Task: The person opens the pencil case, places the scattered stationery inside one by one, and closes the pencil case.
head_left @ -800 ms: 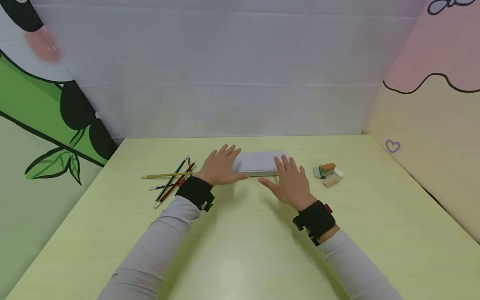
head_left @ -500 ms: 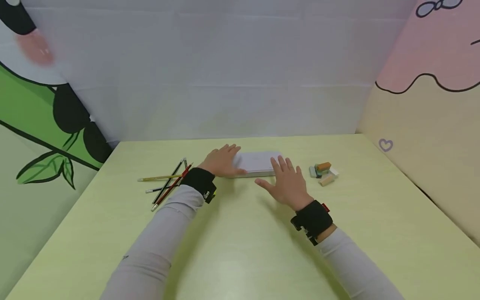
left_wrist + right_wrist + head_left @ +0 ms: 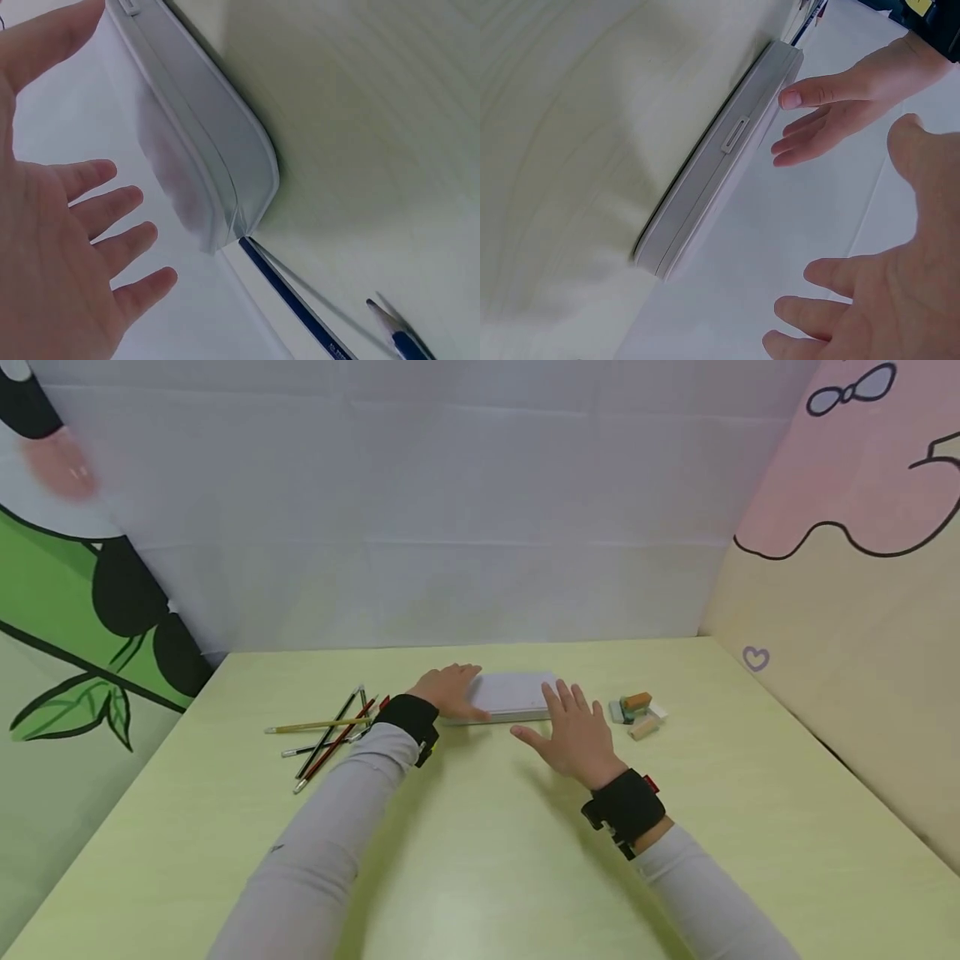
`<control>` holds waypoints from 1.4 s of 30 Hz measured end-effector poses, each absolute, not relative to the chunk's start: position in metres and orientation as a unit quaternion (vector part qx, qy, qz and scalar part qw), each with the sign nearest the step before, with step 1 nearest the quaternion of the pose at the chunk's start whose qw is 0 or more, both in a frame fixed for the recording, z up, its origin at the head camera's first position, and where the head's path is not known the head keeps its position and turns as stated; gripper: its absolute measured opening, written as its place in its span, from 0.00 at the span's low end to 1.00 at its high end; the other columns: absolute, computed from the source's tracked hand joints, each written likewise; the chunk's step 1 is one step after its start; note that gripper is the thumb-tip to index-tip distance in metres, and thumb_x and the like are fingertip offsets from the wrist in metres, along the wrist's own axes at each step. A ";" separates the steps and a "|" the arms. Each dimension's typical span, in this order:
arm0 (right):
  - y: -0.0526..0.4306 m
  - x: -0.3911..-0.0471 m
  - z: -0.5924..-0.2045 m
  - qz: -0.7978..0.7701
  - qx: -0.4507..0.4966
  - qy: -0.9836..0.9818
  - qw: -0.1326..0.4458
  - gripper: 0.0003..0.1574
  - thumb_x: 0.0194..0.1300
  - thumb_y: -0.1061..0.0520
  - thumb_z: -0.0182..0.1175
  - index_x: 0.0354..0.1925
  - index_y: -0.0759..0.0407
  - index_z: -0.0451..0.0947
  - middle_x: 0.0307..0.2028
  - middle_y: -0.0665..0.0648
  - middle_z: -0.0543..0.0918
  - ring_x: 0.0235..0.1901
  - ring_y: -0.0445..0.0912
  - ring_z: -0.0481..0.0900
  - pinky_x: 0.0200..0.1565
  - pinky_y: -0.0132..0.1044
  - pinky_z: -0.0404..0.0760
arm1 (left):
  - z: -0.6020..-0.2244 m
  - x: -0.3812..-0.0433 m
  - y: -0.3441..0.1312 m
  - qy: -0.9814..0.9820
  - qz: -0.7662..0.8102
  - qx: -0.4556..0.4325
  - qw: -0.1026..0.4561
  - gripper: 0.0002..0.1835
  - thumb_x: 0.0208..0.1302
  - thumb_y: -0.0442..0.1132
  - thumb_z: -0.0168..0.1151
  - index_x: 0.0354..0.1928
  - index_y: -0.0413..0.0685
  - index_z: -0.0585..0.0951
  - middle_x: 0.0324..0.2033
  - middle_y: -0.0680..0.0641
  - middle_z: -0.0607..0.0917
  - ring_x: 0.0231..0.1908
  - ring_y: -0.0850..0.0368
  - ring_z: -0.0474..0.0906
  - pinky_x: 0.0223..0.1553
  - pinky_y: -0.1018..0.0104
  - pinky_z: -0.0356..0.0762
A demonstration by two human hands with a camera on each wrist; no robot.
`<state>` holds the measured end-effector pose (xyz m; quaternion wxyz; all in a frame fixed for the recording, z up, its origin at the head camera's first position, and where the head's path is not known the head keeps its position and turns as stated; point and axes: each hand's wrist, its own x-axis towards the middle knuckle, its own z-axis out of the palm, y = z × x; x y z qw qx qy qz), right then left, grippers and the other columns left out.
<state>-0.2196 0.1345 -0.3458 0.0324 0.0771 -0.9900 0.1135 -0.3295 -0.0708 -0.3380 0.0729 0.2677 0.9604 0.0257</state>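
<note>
A flat white pencil case (image 3: 510,695) lies closed on the table, its front side with a small latch (image 3: 736,135) showing in the right wrist view. My left hand (image 3: 450,692) hovers over the case's left end, fingers extended and holding nothing. In the left wrist view, that hand (image 3: 67,240) has its fingers spread beside the case (image 3: 217,112). Near the case's front right corner is my right hand (image 3: 576,739), fingers straight and thumb out, also holding nothing. In the right wrist view a gap shows between this hand (image 3: 877,277) and the case.
Several pencils (image 3: 330,745) lie crossed in a loose pile left of the case. One dark blue pencil (image 3: 296,296) has its end by the case's corner. Several erasers (image 3: 637,714) are grouped to the right. A white cloth wall (image 3: 450,510) stands behind the table.
The left hand has shifted slightly right and forward, further over the case's left end. The right hand stays about where it was. The head view has turned a little to the right.
</note>
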 end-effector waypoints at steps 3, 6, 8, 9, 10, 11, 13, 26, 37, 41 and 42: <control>0.136 -0.220 -0.347 0.111 0.079 -0.990 0.031 0.56 0.66 0.27 0.47 0.75 0.60 0.46 0.75 0.66 0.49 0.75 0.62 0.45 0.72 0.64 0.49 | -0.341 -0.334 -0.068 0.962 0.023 0.261 0.081 0.50 0.56 0.63 0.62 0.74 0.44 0.55 0.71 0.40 0.63 0.70 0.44 0.61 0.67 0.48 0.68; 0.136 -0.221 -0.349 0.107 0.079 -0.991 0.028 0.56 0.66 0.27 0.46 0.75 0.60 0.46 0.75 0.65 0.49 0.75 0.61 0.45 0.72 0.64 0.49 | -0.345 -0.339 -0.065 0.964 0.020 0.253 0.084 0.51 0.54 0.63 0.64 0.74 0.45 0.56 0.71 0.41 0.65 0.69 0.45 0.63 0.66 0.49 0.69; 0.136 -0.221 -0.349 0.106 0.079 -0.991 0.028 0.56 0.66 0.27 0.46 0.75 0.60 0.46 0.75 0.65 0.49 0.75 0.61 0.46 0.72 0.64 0.49 | -0.348 -0.341 -0.063 0.965 0.017 0.250 0.082 0.52 0.53 0.63 0.65 0.74 0.45 0.56 0.70 0.41 0.66 0.69 0.45 0.64 0.66 0.49 0.69; 0.137 -0.221 -0.349 0.106 0.078 -0.991 0.028 0.56 0.66 0.26 0.46 0.75 0.59 0.46 0.75 0.65 0.49 0.75 0.61 0.46 0.72 0.64 0.50 | -0.350 -0.343 -0.062 0.965 0.016 0.250 0.080 0.52 0.53 0.63 0.65 0.74 0.45 0.56 0.70 0.41 0.66 0.68 0.45 0.65 0.66 0.49 0.69; 0.137 -0.221 -0.349 0.106 0.078 -0.991 0.029 0.56 0.66 0.27 0.46 0.75 0.59 0.46 0.75 0.65 0.49 0.75 0.61 0.46 0.72 0.64 0.50 | -0.351 -0.344 -0.062 0.965 0.018 0.248 0.078 0.52 0.52 0.63 0.66 0.73 0.46 0.57 0.70 0.41 0.67 0.68 0.45 0.65 0.66 0.50 0.69; 0.137 -0.220 -0.350 0.108 0.078 -0.991 0.029 0.56 0.66 0.27 0.47 0.75 0.59 0.46 0.75 0.65 0.49 0.75 0.61 0.46 0.72 0.64 0.50 | -0.351 -0.344 -0.061 0.966 0.019 0.245 0.079 0.52 0.52 0.63 0.66 0.74 0.46 0.57 0.70 0.41 0.67 0.68 0.45 0.65 0.66 0.50 0.69; 0.137 -0.220 -0.350 0.108 0.078 -0.991 0.029 0.56 0.66 0.26 0.47 0.75 0.59 0.46 0.75 0.65 0.49 0.76 0.61 0.46 0.72 0.64 0.50 | -0.354 -0.346 -0.060 0.967 0.021 0.240 0.083 0.52 0.52 0.62 0.66 0.74 0.46 0.56 0.69 0.42 0.67 0.67 0.46 0.66 0.66 0.51 0.69; 0.142 -0.222 -0.355 0.101 0.083 -0.991 0.043 0.55 0.66 0.26 0.46 0.75 0.58 0.47 0.76 0.64 0.49 0.76 0.60 0.46 0.72 0.64 0.51 | -0.357 -0.341 -0.061 0.964 0.051 0.242 0.093 0.49 0.54 0.57 0.67 0.72 0.43 0.58 0.64 0.37 0.70 0.61 0.43 0.71 0.63 0.51 0.72; 0.150 -0.223 -0.359 0.143 0.118 -0.981 0.056 0.52 0.69 0.30 0.45 0.76 0.57 0.45 0.77 0.62 0.45 0.76 0.59 0.41 0.73 0.64 0.45 | -0.366 -0.352 -0.056 0.964 0.071 0.239 0.094 0.50 0.53 0.57 0.68 0.73 0.44 0.56 0.64 0.38 0.68 0.60 0.43 0.70 0.63 0.50 0.71; 0.154 -0.223 -0.362 0.157 0.138 -0.976 0.061 0.49 0.70 0.31 0.44 0.76 0.55 0.45 0.77 0.60 0.44 0.77 0.58 0.39 0.73 0.65 0.43 | -0.369 -0.355 -0.053 0.963 0.065 0.248 0.085 0.50 0.53 0.58 0.67 0.73 0.43 0.57 0.64 0.37 0.69 0.60 0.42 0.70 0.63 0.50 0.71; 0.155 -0.223 -0.362 0.157 0.141 -0.975 0.063 0.48 0.70 0.32 0.44 0.76 0.54 0.44 0.77 0.59 0.43 0.77 0.58 0.38 0.74 0.65 0.42 | -0.369 -0.356 -0.053 0.963 0.063 0.250 0.086 0.50 0.54 0.58 0.67 0.73 0.43 0.56 0.64 0.37 0.69 0.60 0.42 0.70 0.63 0.50 0.71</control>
